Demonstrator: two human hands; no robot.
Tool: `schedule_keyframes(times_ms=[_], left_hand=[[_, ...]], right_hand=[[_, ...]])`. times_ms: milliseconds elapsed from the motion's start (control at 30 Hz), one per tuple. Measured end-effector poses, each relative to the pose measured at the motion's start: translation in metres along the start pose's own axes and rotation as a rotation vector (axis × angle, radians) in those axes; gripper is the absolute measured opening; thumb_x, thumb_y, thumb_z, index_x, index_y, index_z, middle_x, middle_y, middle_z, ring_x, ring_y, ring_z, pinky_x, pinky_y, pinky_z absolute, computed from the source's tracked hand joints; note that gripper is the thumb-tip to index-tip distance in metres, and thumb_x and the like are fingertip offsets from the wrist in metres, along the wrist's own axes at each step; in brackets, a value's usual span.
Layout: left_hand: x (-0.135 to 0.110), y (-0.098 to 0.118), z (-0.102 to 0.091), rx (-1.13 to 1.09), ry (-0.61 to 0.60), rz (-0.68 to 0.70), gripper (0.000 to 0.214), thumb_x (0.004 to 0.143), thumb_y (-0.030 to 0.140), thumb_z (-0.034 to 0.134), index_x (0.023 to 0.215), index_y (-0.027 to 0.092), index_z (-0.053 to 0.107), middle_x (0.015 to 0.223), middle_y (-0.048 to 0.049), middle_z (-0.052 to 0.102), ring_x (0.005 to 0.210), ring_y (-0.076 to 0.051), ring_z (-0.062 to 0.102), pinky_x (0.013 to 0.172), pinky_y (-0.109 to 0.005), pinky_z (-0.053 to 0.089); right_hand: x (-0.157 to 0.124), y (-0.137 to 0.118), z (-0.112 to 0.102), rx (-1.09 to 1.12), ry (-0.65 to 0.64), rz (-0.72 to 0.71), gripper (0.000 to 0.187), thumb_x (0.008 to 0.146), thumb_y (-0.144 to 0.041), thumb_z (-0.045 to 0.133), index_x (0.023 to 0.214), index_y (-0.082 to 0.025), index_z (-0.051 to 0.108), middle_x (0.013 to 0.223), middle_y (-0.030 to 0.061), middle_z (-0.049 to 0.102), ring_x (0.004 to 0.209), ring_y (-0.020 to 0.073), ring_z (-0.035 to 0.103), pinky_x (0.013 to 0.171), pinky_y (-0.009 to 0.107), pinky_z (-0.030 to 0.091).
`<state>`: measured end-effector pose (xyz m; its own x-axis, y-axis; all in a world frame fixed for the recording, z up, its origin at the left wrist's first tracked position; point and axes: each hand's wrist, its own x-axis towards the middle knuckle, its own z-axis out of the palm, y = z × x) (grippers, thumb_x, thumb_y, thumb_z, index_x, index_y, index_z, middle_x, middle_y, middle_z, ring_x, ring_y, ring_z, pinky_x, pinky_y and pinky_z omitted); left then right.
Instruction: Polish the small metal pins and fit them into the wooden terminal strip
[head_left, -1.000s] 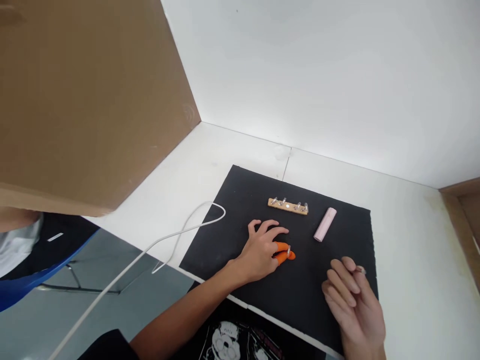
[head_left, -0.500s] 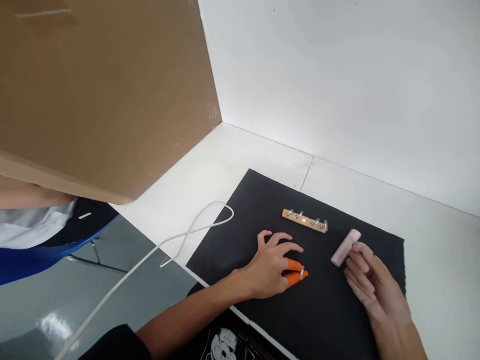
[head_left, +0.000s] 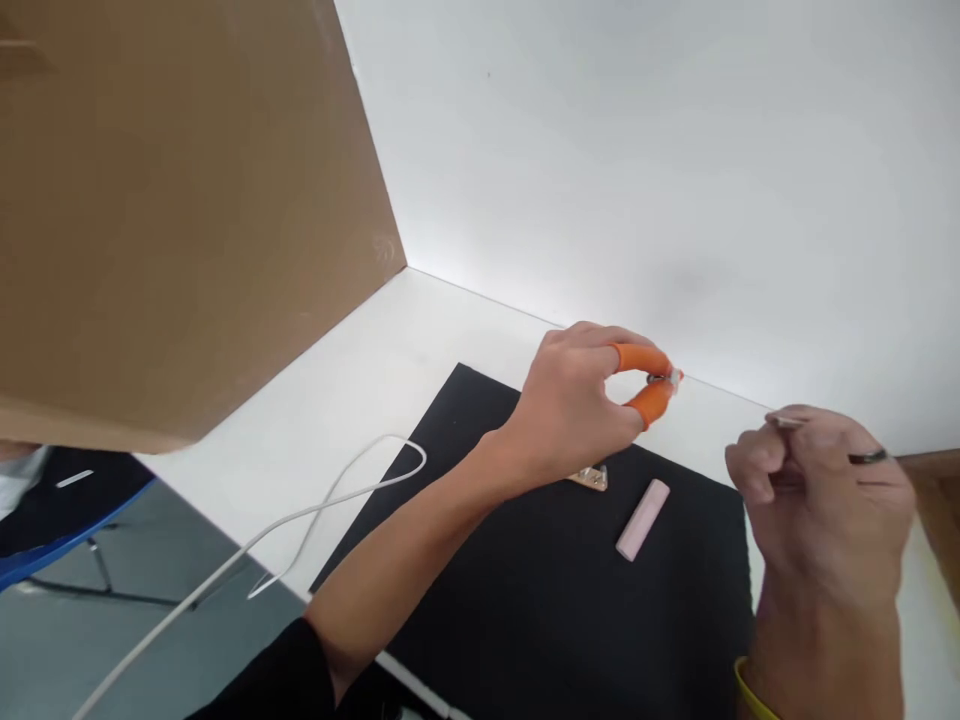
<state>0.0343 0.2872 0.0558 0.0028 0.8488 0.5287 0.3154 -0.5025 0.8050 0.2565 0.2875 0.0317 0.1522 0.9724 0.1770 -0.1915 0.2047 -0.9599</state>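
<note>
My left hand (head_left: 581,405) is raised over the far edge of the mat, orange covers on thumb and index finger. Those two fingertips pinch a small clear-and-metal piece (head_left: 673,378). To its right, my right hand (head_left: 825,485) is closed, with a thin light-coloured bit showing at the fingertips, too small to name. A ring and a yellow wristband are on that side. On the mat lies a pink bar (head_left: 643,520), apart from both hands. A wooden strip (head_left: 591,477) with small clear fittings is mostly hidden behind my left wrist.
A black mat (head_left: 555,600) covers part of the white table (head_left: 330,375). A white cable (head_left: 300,515) loops across the left table edge. A brown panel (head_left: 180,200) stands left, a white wall (head_left: 637,170) behind. A blue-edged chair (head_left: 75,545) is beyond the table.
Both hands have risen away from the mat, the left one still pinching the small piece. My right hand has moved off the pink bar and closed. The view has shifted right.
</note>
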Motion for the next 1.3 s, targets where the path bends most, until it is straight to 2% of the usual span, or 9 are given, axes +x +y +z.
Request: schedule_keyframes(times_ms=[200, 367, 633, 700, 833, 1033, 1167, 1267, 1300], left_hand=[[0.028, -0.007, -0.006, -0.156, 0.051, -0.192, 0.006, 0.096, 0.019, 0.081, 0.097, 0.024, 0.082, 0.112, -0.0005, 0.087, 0.113, -0.021, 0.080, 0.103, -0.036, 0.062], [0.045, 0.002, -0.004, -0.178, 0.011, -0.104, 0.010, 0.099, 0.015, 0.079, 0.099, 0.024, 0.082, 0.117, -0.0008, 0.086, 0.117, -0.021, 0.079, 0.109, -0.037, 0.063], [0.045, 0.012, 0.008, -0.154, -0.120, -0.067, 0.009, 0.100, 0.015, 0.082, 0.106, 0.022, 0.084, 0.121, -0.0011, 0.085, 0.116, -0.017, 0.078, 0.103, -0.029, 0.065], [0.043, 0.011, 0.007, -0.124, -0.158, -0.072, 0.008, 0.101, 0.017, 0.082, 0.107, 0.022, 0.085, 0.122, -0.0007, 0.085, 0.117, -0.017, 0.076, 0.104, -0.029, 0.064], [0.040, 0.008, 0.006, -0.019, -0.170, -0.055, 0.007, 0.103, 0.021, 0.081, 0.105, 0.027, 0.084, 0.123, 0.0015, 0.084, 0.119, -0.018, 0.074, 0.108, -0.032, 0.063], [0.033, 0.015, 0.003, 0.121, -0.161, -0.035, 0.009, 0.103, 0.022, 0.079, 0.103, 0.030, 0.083, 0.127, 0.0029, 0.083, 0.124, -0.022, 0.072, 0.102, -0.036, 0.066], [0.029, 0.021, 0.002, 0.163, -0.165, -0.025, 0.011, 0.101, 0.022, 0.079, 0.104, 0.032, 0.083, 0.128, 0.0026, 0.083, 0.125, -0.025, 0.072, 0.100, -0.042, 0.068], [0.028, 0.023, 0.002, 0.173, -0.191, -0.020, 0.014, 0.102, 0.017, 0.077, 0.106, 0.030, 0.083, 0.131, 0.0009, 0.082, 0.128, -0.025, 0.070, 0.099, -0.041, 0.068], [0.029, 0.023, 0.002, 0.163, -0.209, -0.012, 0.015, 0.102, 0.016, 0.075, 0.106, 0.028, 0.083, 0.131, -0.0003, 0.082, 0.129, -0.025, 0.069, 0.099, -0.040, 0.067]], right_hand=[[0.027, -0.016, 0.029, -0.113, 0.016, -0.323, 0.018, 0.087, -0.037, 0.092, 0.087, -0.020, 0.085, 0.058, -0.0010, 0.064, 0.043, 0.0120, 0.055, 0.036, 0.026, 0.037], [0.020, -0.023, 0.036, -0.230, 0.054, -0.456, 0.009, 0.088, -0.028, 0.089, 0.086, -0.020, 0.085, 0.062, -0.0013, 0.068, 0.044, 0.0127, 0.060, 0.037, 0.029, 0.043], [0.013, -0.039, 0.034, -0.245, 0.350, -0.297, 0.014, 0.078, -0.028, 0.088, 0.083, -0.022, 0.078, 0.074, 0.0005, 0.079, 0.039, 0.0176, 0.064, 0.027, 0.032, 0.044], [0.013, -0.044, 0.035, -0.247, 0.330, -0.303, 0.011, 0.077, -0.025, 0.088, 0.081, -0.022, 0.078, 0.078, 0.0021, 0.081, 0.042, 0.0182, 0.068, 0.028, 0.030, 0.045], [0.008, -0.055, 0.027, -0.310, 0.277, -0.326, 0.012, 0.078, -0.023, 0.092, 0.084, -0.026, 0.082, 0.060, -0.0034, 0.072, 0.038, 0.0167, 0.062, 0.030, 0.031, 0.046], [-0.009, -0.060, 0.003, -0.593, 0.141, -0.406, 0.010, 0.086, -0.041, 0.091, 0.086, -0.033, 0.086, 0.071, 0.0034, 0.080, 0.050, 0.0248, 0.075, 0.045, 0.037, 0.067], [-0.012, -0.062, 0.006, -0.579, 0.396, -0.327, 0.023, 0.084, -0.053, 0.092, 0.086, -0.031, 0.085, 0.078, 0.0063, 0.081, 0.055, 0.0224, 0.075, 0.045, 0.036, 0.065], [-0.014, -0.062, 0.000, -0.642, 0.126, -0.337, 0.019, 0.078, -0.046, 0.098, 0.085, -0.034, 0.085, 0.071, 0.0029, 0.079, 0.051, 0.0237, 0.072, 0.041, 0.037, 0.063], [-0.016, -0.061, -0.003, -0.615, 0.119, -0.356, 0.017, 0.077, -0.042, 0.098, 0.087, -0.035, 0.086, 0.073, 0.0026, 0.079, 0.053, 0.0244, 0.073, 0.041, 0.037, 0.063]])
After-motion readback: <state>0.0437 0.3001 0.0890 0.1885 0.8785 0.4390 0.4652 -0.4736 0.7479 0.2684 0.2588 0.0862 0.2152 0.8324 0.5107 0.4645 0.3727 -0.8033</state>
